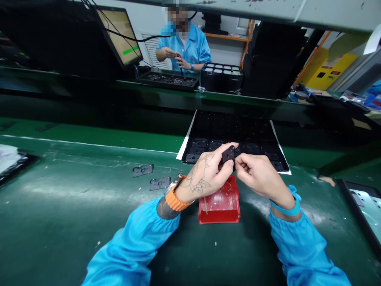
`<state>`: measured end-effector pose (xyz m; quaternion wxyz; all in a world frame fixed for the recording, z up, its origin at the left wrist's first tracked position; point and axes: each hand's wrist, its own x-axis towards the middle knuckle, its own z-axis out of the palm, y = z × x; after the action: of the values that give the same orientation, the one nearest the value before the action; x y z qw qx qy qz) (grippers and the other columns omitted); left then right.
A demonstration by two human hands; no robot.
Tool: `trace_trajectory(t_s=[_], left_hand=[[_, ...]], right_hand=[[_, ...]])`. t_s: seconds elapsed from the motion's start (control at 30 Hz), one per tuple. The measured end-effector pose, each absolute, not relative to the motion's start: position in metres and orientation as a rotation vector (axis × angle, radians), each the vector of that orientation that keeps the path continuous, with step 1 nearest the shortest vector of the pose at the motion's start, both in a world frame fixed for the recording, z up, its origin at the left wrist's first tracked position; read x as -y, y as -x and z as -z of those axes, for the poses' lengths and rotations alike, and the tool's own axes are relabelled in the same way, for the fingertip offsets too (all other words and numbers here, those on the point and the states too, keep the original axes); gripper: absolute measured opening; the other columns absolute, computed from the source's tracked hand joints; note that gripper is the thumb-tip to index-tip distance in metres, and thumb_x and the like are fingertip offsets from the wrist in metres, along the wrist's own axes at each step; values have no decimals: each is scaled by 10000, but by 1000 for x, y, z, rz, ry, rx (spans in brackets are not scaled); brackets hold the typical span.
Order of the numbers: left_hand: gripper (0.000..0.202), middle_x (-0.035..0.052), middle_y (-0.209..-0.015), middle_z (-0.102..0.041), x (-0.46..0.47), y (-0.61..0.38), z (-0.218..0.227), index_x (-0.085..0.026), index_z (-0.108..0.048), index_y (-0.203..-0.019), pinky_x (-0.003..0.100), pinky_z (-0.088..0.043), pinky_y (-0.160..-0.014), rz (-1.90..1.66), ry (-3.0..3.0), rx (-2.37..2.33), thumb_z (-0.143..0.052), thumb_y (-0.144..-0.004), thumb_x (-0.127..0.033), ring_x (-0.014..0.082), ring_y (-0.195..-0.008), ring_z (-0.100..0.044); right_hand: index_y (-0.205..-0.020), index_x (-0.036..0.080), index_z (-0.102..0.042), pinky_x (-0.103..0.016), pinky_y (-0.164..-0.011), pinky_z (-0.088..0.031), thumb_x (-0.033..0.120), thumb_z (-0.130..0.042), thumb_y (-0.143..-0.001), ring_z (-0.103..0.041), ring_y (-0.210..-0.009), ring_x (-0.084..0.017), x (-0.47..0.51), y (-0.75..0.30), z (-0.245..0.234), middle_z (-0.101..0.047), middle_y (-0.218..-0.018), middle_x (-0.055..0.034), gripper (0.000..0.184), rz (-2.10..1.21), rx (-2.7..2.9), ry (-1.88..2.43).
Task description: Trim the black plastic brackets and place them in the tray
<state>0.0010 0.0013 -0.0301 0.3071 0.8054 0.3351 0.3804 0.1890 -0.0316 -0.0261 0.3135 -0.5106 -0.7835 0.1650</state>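
Part [228,154] sits between the hands, in the left hand's [208,171] grasp at that hand's 2 o'clock, so the left is nearer. The right hand [258,172] bunches at its 3 o'clock edge; whether it grips, I cannot tell. Tilted upright, the part seems to point toward 12 o'clock, long axis 12-to-6, partly covered. Red bin [218,218]: 6 o'clock.

No legible text, numbers or signs

Black part [228,153], showing a flat face, standing tilted in the left hand [205,172], being partly covered, sitting beside the right hand [259,172]
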Motion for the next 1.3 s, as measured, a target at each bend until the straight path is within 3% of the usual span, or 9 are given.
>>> trace_trajectory(t_s=[0.13, 0.27, 0.53, 0.77, 0.93, 1.13, 1.23, 1.3], left_hand=[[460, -67, -589, -522, -3, 0, 31, -130, -639, -1373, 267, -415, -570, -1005, -2099, -913, -511, -940, -222, 124, -482, -457], [484, -59, -618, -544, -3, 1, 29, -145, -619, -1403, 254, -389, -539, -1029, -2007, -924, -530, -932, -214, 120, -501, -486], [449, -55, -655, -558, 3, 2, 25, -162, -630, -1371, 244, -343, -499, -1052, -2012, -931, -543, -932, -207, 99, -481, -441], [476, -99, -551, -445, 7, 0, 26, -107, -595, -1397, 251, -408, -548, -1071, -2200, -918, -532, -933, -192, 109, -456, -440], [482, -106, -558, -465, 9, -1, 28, -103, -559, -1423, 249, -439, -566, -1096, -2315, -920, -494, -953, -189, 108, -443, -406], [456, -121, -545, -419, 3, 1, 28, -113, -572, -1375, 252, -431, -559, -1067, -2292, -926, -492, -931, -181, 103, -436, -411], [434, -115, -554, -437, -1, 1, 30, -123, -593, -1342, 250, -403, -536, -1012, -2247, -931, -492, -924, -185, 99, -435, -417], [418, -106, -565, -480, -2, 0, 30, -127, -606, -1317, 242, -390, -518, -967, -2208, -901, -494, -919, -185, 94, -433, -433]], right_hand=[[-719, 223, -490, -267, -563, -320, 167, -497, -887, -454, -546, -124, 33, -189, 25, -532, -612, 30, 177, -463, 2059, 1362], [-775, 217, -567, -265, -567, -364, 213, -501, -950, -535, -566, -127, 37, -192, 21, -614, -649, 26, 187, -709, 1989, 1341], [-801, 207, -624, -257, -533, -378, 251, -530, -945, -544, -551, -126, 42, -193, 17, -619, -622, 29, 178, -847, 1914, 1338], [-733, 202, -581, -236, -533, -350, 170, -533, -882, -466, -537, -96, 41, -189, 21, -565, -600, 53, 159, -737, 1933, 1383], [-683, 207, -487, -239, -531, -313, 115, -529, -824, -426, -515, -84, 37, -183, 25, -493, -569, 68, 174, -582, 1960, 1361], [-687, 205, -472, -258, -542, -301, 106, -512, -835, -399, -535, -91, 37, -183, 27, -483, -582, 57, 182, -543, 2010, 1358], [-737, 197, -578, -253, -549, -353, 160, -526, -883, -468, -545, -101, 36, -188, 26, -568, -610, 40, 159, -676, 1968, 1383], [-872, 190, -678, -249, -562, -436, 248, -561, -917, -570, -589, -123, 35, -192, 26, -667, -703, 8, 138, -813, 1806, 1381]])
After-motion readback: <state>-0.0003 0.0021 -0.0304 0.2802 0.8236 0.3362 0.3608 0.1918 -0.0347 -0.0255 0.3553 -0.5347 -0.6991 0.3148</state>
